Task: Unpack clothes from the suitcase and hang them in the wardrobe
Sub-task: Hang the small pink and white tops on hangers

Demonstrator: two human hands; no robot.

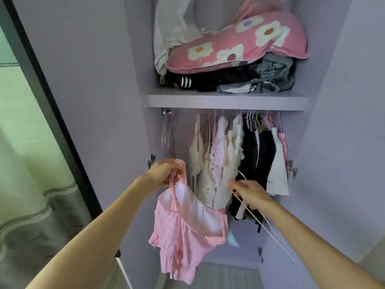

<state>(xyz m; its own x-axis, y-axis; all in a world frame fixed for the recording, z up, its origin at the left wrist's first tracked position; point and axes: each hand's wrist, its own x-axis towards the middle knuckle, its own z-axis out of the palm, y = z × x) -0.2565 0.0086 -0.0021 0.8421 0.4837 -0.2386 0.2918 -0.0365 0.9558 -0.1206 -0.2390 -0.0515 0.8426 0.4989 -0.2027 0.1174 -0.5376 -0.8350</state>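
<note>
Left hand (164,173) pinching pink top (187,230) by strap; right hand (251,195) fingers gripping white hanger (270,234). Likely best: threading hanger arm under held strap, keeping neckline spread open.

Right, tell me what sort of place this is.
Probably a bedroom, at an open wardrobe: hanging clothes below, a flowered pink pillow on piled clothes on the shelf above.

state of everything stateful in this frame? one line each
left hand, grips a strap of the pink top
pink top, off any hanger, dangling by that strap
right hand, holds the white hanger
white hanger, bare, not hung
wardrobe, doors open
hanging clothes, on hangers below the shelf
spare hangers, empty, hung at far left
flowered pillow, lying on folded clothes on the shelf
</note>
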